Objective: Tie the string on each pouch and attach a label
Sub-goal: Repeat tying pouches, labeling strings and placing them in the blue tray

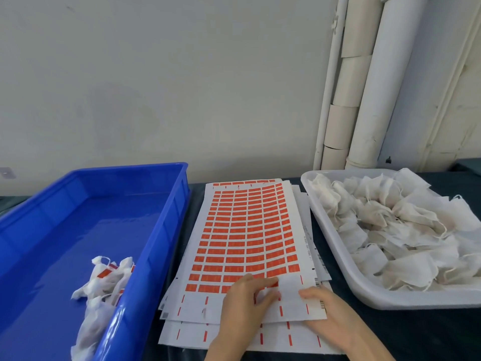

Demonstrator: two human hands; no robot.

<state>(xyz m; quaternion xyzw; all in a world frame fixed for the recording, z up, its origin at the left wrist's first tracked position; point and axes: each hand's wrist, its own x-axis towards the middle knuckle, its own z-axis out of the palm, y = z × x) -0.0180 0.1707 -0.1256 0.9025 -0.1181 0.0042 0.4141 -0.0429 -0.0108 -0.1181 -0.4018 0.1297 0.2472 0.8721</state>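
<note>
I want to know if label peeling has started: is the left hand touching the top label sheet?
Touching. In the head view the left hand rests on the top label sheet, fingertips over its lowest orange rows.

Small hand-packing bench, as it reads on my feed.

At frame left I see a blue plastic crate with a few tagged pouches in its near corner. At right a white tray is heaped with plain white pouches. Stacked label sheets printed in red lie between them on a dark-covered table. Behind stand a bare scuffed wall and, at upper right, exposed pipes.
</note>
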